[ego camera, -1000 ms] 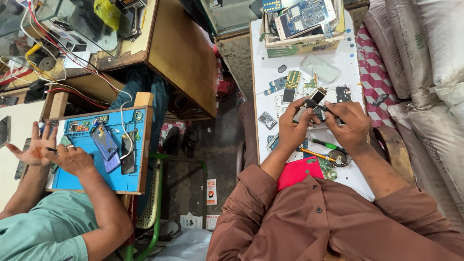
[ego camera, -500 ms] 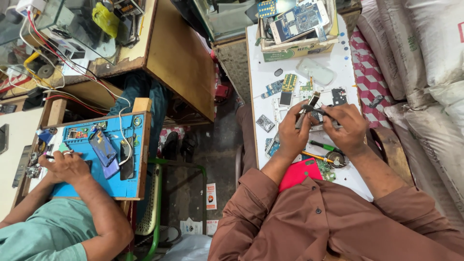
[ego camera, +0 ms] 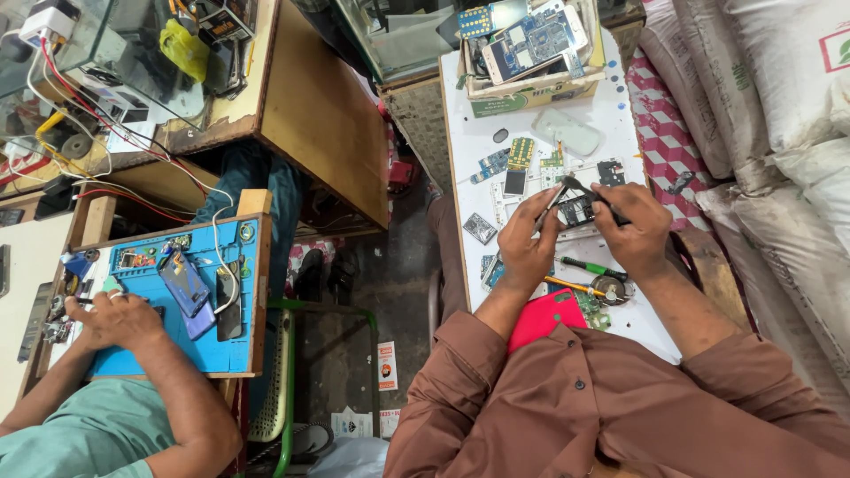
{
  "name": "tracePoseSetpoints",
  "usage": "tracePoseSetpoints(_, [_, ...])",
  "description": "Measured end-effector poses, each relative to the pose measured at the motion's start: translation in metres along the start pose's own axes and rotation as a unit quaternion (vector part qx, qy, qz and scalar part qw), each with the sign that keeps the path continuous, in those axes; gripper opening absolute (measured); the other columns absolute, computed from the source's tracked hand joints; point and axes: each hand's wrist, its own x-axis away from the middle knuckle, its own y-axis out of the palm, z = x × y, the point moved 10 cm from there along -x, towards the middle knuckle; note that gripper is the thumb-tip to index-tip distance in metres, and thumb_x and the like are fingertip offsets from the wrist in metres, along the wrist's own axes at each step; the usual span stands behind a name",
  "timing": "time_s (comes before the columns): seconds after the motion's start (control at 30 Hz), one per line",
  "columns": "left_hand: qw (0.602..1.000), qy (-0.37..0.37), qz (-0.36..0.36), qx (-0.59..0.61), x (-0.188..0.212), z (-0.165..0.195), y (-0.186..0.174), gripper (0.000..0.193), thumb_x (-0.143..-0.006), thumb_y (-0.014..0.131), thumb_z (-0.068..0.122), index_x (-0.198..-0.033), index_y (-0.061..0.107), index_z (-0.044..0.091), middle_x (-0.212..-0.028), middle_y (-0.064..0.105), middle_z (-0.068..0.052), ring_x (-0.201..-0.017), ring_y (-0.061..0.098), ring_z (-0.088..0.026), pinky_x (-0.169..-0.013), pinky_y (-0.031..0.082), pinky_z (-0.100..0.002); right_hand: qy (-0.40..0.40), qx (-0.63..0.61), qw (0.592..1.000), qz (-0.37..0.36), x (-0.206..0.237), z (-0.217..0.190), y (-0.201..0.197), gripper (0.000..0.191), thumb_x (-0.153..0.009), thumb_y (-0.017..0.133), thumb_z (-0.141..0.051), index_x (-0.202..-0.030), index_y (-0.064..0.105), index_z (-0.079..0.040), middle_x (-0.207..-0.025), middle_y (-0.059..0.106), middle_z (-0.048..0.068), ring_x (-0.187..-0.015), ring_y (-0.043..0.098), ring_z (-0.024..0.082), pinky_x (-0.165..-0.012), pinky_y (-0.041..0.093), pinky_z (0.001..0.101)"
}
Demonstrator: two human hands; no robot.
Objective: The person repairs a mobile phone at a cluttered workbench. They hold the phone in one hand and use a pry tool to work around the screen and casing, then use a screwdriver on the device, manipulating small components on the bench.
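A: What lies nearest the person in brown?

B: A red phone cover (ego camera: 549, 317) at the near edge of the white tabletop (ego camera: 620, 115). Just beyond it are a yellow-handled screwdriver (ego camera: 571, 285) and a green-handled one (ego camera: 591, 266), with a round roll of tape (ego camera: 611, 289) beside them.

A: And the hands?

B: Both are just past the red cover. The left hand (ego camera: 524, 243) has its grip clamped on the edge of a small opened phone (ego camera: 575, 212), which sits over the tabletop between the two hands. The right hand (ego camera: 639, 232) has its fingers pinched together on a thin dark tool (ego camera: 591, 198) whose tip meets the phone.

A: Farther out?

B: Beyond the phone lie loose circuit boards (ego camera: 520, 152) and a clear phone case (ego camera: 567, 131), then a cardboard box (ego camera: 531, 88) piled with phones. Far left of the red cover, another person's hand (ego camera: 119, 319) rests on a blue mat (ego camera: 190, 301).
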Motion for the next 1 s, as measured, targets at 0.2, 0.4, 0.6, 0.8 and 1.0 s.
tracePoseSetpoints(0.2, [1.0,-0.024,0.017,0.004,0.003,-0.01,-0.001,0.026,-0.101,0.064,-0.005,-0.128,0.063,-0.003,-0.121,0.07,-0.018,-0.083,0.074,-0.016,-0.068,0.064,-0.027,-0.017,0.02,0.999,-0.02,0.001,-0.003,0.004,0.025,-0.095,0.076,-0.001,-0.12,0.074,-0.001,-0.099,0.071,0.012,-0.088,0.067,0.023,-0.076,0.055,0.033])
tracePoseSetpoints(0.4, [0.999,-0.025,0.025,0.005,0.006,-0.015,-0.001,0.027,-0.102,0.063,-0.004,-0.129,0.062,-0.003,-0.121,0.068,-0.018,-0.084,0.074,-0.016,-0.068,0.064,-0.027,-0.03,0.045,0.998,-0.023,0.0,-0.007,0.005,0.024,-0.096,0.076,-0.002,-0.119,0.074,-0.002,-0.103,0.072,0.013,-0.092,0.067,0.023,-0.078,0.056,0.033])
tracePoseSetpoints(0.6, [0.999,-0.045,0.023,0.013,0.007,-0.021,0.001,0.026,-0.103,0.063,-0.004,-0.129,0.063,-0.003,-0.12,0.069,-0.016,-0.081,0.073,-0.013,-0.066,0.062,-0.026,-0.01,0.051,0.999,-0.001,-0.001,-0.005,0.0,0.025,-0.098,0.076,-0.001,-0.123,0.074,-0.001,-0.102,0.07,0.013,-0.091,0.066,0.024,-0.079,0.054,0.0344])
tracePoseSetpoints(0.8, [0.998,-0.046,0.028,0.018,0.008,-0.022,-0.001,0.026,-0.103,0.062,-0.004,-0.129,0.063,-0.003,-0.12,0.068,-0.017,-0.08,0.072,-0.014,-0.066,0.062,-0.026,0.003,0.068,0.998,-0.008,-0.001,-0.003,0.002,0.026,-0.097,0.078,-0.002,-0.122,0.075,-0.002,-0.1,0.07,0.013,-0.09,0.067,0.023,-0.078,0.055,0.0339])
tracePoseSetpoints(1.0, [0.998,-0.053,0.029,0.024,0.008,-0.024,0.0,0.026,-0.103,0.062,-0.003,-0.129,0.061,-0.003,-0.119,0.068,-0.017,-0.081,0.073,-0.015,-0.066,0.062,-0.026,-0.026,0.066,0.997,-0.02,0.0,-0.009,0.005,0.025,-0.093,0.078,-0.002,-0.118,0.075,-0.002,-0.099,0.071,0.013,-0.09,0.066,0.023,-0.077,0.054,0.0342])
